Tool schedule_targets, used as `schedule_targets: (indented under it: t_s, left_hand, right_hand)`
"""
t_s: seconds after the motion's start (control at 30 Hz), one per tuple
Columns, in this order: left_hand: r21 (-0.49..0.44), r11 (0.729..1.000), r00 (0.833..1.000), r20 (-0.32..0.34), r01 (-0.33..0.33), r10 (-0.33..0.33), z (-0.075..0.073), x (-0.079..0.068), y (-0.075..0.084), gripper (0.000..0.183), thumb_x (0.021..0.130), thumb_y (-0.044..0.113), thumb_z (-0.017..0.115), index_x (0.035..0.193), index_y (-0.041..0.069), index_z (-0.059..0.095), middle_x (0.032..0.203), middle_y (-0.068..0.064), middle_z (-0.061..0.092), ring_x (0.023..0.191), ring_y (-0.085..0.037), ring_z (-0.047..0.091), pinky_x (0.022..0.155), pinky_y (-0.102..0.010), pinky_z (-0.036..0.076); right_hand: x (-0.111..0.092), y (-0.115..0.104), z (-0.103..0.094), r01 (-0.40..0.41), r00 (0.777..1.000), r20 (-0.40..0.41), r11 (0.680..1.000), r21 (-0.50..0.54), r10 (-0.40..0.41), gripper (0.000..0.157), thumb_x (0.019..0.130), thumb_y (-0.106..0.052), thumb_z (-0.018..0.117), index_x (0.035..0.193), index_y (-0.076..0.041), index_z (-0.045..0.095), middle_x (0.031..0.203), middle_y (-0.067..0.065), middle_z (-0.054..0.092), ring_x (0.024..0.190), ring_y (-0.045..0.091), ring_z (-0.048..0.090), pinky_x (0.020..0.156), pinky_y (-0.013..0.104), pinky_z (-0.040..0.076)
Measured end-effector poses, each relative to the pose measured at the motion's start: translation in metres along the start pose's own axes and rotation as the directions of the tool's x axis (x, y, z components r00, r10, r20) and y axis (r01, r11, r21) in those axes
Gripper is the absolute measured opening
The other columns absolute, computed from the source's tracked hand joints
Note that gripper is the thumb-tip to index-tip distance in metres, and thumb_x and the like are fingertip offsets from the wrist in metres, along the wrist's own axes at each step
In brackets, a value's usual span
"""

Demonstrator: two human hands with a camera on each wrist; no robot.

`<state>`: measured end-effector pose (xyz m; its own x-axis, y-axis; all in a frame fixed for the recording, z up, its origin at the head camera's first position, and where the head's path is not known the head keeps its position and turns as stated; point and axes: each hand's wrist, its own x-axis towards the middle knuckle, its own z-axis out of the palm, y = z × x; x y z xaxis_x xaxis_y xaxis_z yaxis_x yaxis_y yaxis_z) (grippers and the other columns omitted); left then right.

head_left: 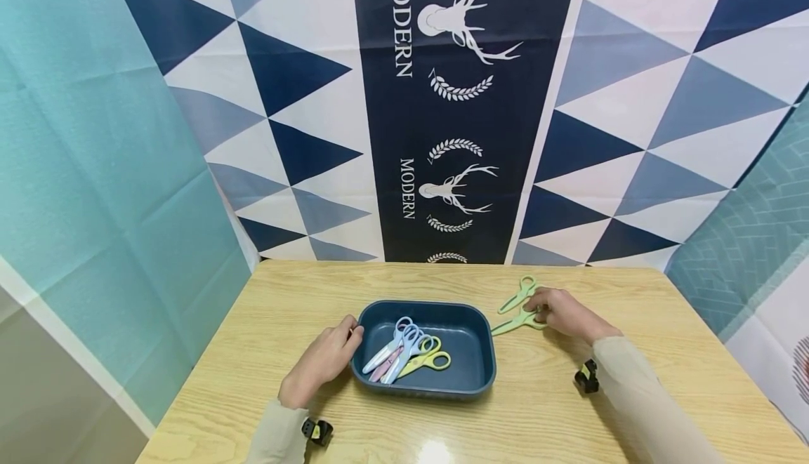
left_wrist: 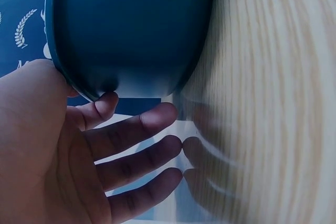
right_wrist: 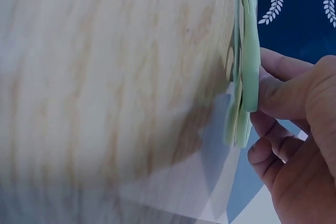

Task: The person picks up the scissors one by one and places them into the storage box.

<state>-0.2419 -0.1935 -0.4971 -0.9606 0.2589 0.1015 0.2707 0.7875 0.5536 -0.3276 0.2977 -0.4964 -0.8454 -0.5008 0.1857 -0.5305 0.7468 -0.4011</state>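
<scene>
My left hand (head_left: 325,359) is at the left end of a dark blue rectangular tray (head_left: 464,380), thumb and index finger pinching its rim; its other fingers extend below the rim in the left wrist view. Inside the tray's left half lie several scissors: light blue scissors (head_left: 409,345), pink scissors (head_left: 387,366) and yellow scissors (head_left: 430,360). To the right of the tray, my right hand (head_left: 562,309) pinches the handle of light green scissors (head_left: 520,322), close over the table. A second pair of green scissors (head_left: 520,294) lies just behind, beside the fingertips.
Everything stands on a light wooden table (head_left: 265,337). A patterned cloth (head_left: 303,134) with triangles and deer heads hangs behind the table's far edge. At the left is a turquoise cloth (head_left: 114,190). Small black devices (head_left: 317,432) are strapped at the wrists.
</scene>
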Motion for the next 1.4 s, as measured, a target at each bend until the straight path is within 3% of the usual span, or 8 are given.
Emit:
schedule_targets:
  t_s: [0.3, 0.5, 0.9, 1.07, 1.23, 1.4]
  left_hand:
    - [0.002, 1.000, 1.000, -0.009, 0.002, -0.002, 0.001, 0.001, 0.000, 0.023, 0.111, 0.032, 0.042, 0.101, 0.017, 0.055, 0.069, 0.005, 0.043, 0.062, -0.011, 0.047, 0.060, -0.027, 0.038]
    - [-0.002, 1.000, 1.000, -0.013, 0.002, -0.002, 0.001, 0.001, 0.000, 0.024, 0.111, 0.034, 0.041, 0.101, 0.017, 0.055, 0.069, 0.004, 0.043, 0.063, -0.011, 0.047, 0.060, -0.027, 0.038]
    - [-0.011, 1.000, 1.000, 0.001, 0.008, -0.008, 0.000, 0.000, 0.000, 0.022, 0.111, 0.031, 0.042, 0.100, 0.017, 0.054, 0.069, 0.003, 0.043, 0.061, -0.011, 0.046, 0.059, -0.027, 0.037]
    - [-0.008, 1.000, 1.000, -0.003, 0.006, -0.006, 0.000, 0.000, 0.001, 0.022, 0.111, 0.031, 0.042, 0.100, 0.017, 0.054, 0.069, 0.003, 0.043, 0.061, -0.011, 0.046, 0.059, -0.027, 0.037]
    - [-0.002, 1.000, 1.000, -0.005, 0.001, -0.001, 0.000, 0.000, 0.001, 0.023, 0.111, 0.033, 0.041, 0.100, 0.017, 0.055, 0.069, 0.004, 0.043, 0.063, -0.011, 0.047, 0.060, -0.027, 0.038]
    - [0.004, 1.000, 1.000, -0.006, -0.001, 0.001, 0.000, 0.000, 0.001, 0.023, 0.111, 0.033, 0.042, 0.101, 0.017, 0.055, 0.069, 0.003, 0.043, 0.064, -0.011, 0.047, 0.061, -0.027, 0.038]
  right_hand:
    - [-0.003, -0.001, -0.004, -0.014, 1.000, -0.028, 1.000, -0.007, 0.014, 0.030, 0.080, 0.019, 0.062, 0.097, -0.002, 0.075, 0.096, 0.007, 0.072, 0.079, 0.011, 0.060, 0.070, 0.032, 0.054]
    - [0.001, -0.004, -0.012, -0.042, 0.998, -0.051, 0.999, 0.005, 0.042, 0.023, 0.084, 0.016, 0.064, 0.097, 0.001, 0.074, 0.093, 0.009, 0.069, 0.078, 0.014, 0.058, 0.070, 0.032, 0.053]
    - [0.018, -0.013, -0.020, -0.012, 0.997, -0.075, 1.000, -0.027, 0.010, 0.020, 0.082, 0.017, 0.068, 0.094, 0.002, 0.073, 0.090, 0.010, 0.069, 0.075, 0.016, 0.057, 0.067, 0.032, 0.051]
    - [0.026, -0.018, -0.018, 0.012, 0.995, -0.095, 0.999, -0.037, -0.015, 0.021, 0.081, 0.016, 0.067, 0.094, 0.001, 0.073, 0.090, 0.010, 0.070, 0.079, 0.019, 0.062, 0.073, 0.039, 0.055]
    - [0.032, -0.021, -0.014, 0.034, 0.991, -0.128, 0.998, -0.051, -0.041, 0.022, 0.079, 0.018, 0.066, 0.093, 0.002, 0.073, 0.091, 0.013, 0.070, 0.086, 0.030, 0.067, 0.081, 0.050, 0.056]
    - [0.036, -0.024, -0.013, 0.036, 0.989, -0.138, 0.998, -0.060, -0.044, 0.024, 0.078, 0.019, 0.065, 0.093, 0.002, 0.073, 0.091, 0.012, 0.070, 0.088, 0.034, 0.068, 0.084, 0.052, 0.055]
